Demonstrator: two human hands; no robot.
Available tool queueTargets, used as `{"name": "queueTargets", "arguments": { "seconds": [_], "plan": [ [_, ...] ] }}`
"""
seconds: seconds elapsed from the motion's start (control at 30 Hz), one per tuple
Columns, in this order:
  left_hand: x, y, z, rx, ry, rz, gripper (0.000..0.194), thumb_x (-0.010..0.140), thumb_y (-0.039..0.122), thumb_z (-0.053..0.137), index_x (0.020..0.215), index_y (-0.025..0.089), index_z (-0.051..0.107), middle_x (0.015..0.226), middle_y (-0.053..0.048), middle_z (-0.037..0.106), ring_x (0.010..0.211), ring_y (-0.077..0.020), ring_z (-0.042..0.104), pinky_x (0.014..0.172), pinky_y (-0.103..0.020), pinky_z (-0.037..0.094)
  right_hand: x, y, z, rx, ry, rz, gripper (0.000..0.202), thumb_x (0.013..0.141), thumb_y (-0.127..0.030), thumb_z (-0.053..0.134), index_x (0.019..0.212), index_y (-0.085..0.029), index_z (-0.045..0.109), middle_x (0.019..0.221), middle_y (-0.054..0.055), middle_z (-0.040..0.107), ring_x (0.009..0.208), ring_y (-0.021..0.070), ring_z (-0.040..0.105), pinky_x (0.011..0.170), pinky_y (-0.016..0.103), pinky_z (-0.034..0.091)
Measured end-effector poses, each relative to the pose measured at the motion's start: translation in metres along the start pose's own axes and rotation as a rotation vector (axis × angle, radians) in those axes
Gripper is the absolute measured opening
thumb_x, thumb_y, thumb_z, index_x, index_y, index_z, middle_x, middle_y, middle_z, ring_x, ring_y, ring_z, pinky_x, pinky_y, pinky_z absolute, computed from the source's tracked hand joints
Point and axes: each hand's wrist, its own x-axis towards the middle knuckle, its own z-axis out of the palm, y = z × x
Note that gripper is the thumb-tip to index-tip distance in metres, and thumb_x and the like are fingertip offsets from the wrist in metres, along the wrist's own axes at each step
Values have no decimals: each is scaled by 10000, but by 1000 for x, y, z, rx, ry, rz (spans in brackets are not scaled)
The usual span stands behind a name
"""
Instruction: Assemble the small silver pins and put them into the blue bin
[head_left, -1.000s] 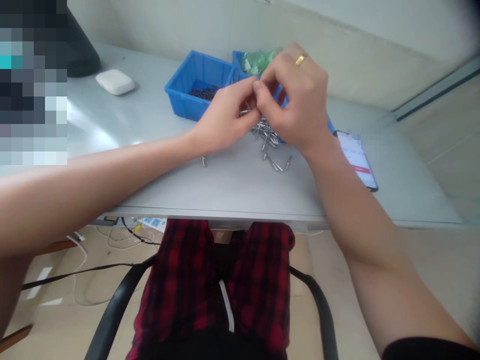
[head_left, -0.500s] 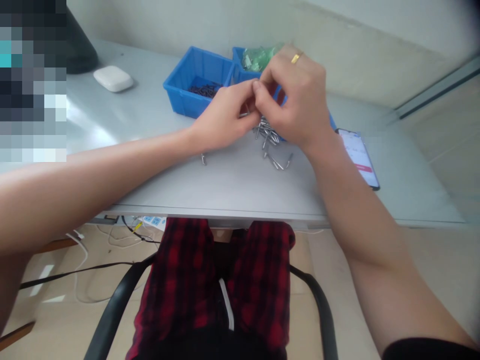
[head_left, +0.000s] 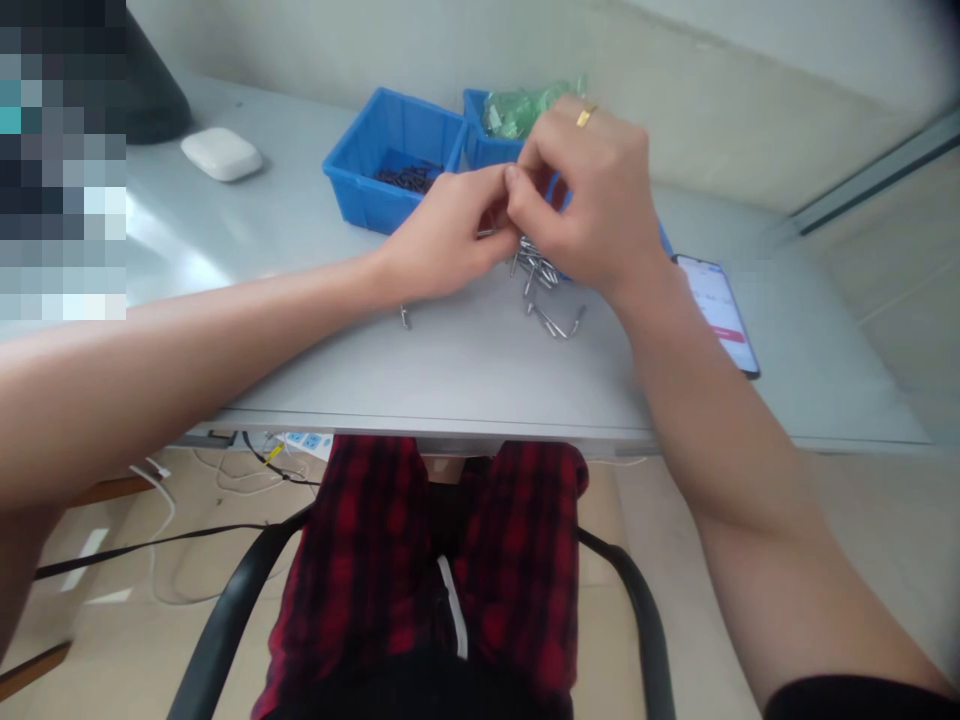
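My left hand (head_left: 457, 225) and my right hand (head_left: 589, 190) meet above the desk, fingertips pinched together and touching. Whatever lies between the fingers is too small and too hidden to make out. Just beneath them is a pile of small silvery metal pieces (head_left: 537, 265), thin and rod-like, partly covered by the right hand. A few loose ones (head_left: 553, 322) lie nearer the desk's front edge, and another metal piece (head_left: 405, 317) rests below my left wrist. Behind the left hand, a blue bin (head_left: 360, 190) holds dark screw-like pieces (head_left: 409, 178).
A second blue bin (head_left: 480, 150) with green plastic bags (head_left: 514, 114) stands behind my right hand. A phone (head_left: 718, 312) lies right of my right forearm. At the left are a white rounded case (head_left: 222, 154) and a dark object (head_left: 154, 95). The grey desk (head_left: 480, 370) ends before my lap.
Both hands stay pinched together in nearly the same place, with only a slight shift of the right hand. The whole view has moved a little.
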Motion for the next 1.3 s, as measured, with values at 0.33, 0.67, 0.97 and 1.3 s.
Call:
{"name": "queueTargets", "arguments": {
  "seconds": [0.33, 0.67, 0.97, 1.3],
  "plan": [
    [0, 0, -1, -2, 4, -5, 128, 890, 282, 720, 866, 297, 595, 810, -5, 749, 851, -219, 610, 775, -386, 486, 1, 2, 1, 4, 12, -24, 260, 1021, -274, 622, 843, -336, 442, 976, 70, 749, 928, 370, 741, 882, 518, 560],
    [-1, 9, -1, -22, 16, -63, 177, 827, 161, 685, 818, 292, 565, 845, 5, 748, 837, -206, 615, 795, -393, 496, 0, 3, 3, 12, 9, -23, 299, 1016, -337, 608, 848, -336, 360, 964, 67, 738, 890, 357, 722, 858, 519, 549],
    [-1, 11, 0, -7, 31, -92, 173, 823, 133, 660, 815, 286, 581, 837, -9, 725, 819, -212, 625, 799, -407, 501, 3, 8, 4, 8, -18, -24, 294, 1013, -433, 583, 852, -331, 359, 904, 65, 686, 881, 340, 673, 848, 512, 566],
    [-1, 13, 0, -37, 20, -106, 210, 774, 136, 669, 784, 293, 529, 815, 6, 715, 807, -213, 617, 789, -404, 478, 2, -2, 2, 49, -23, 59, 325, 920, -382, 643, 816, -337, 339, 949, 73, 717, 941, 381, 712, 912, 546, 540]
  ]
}}
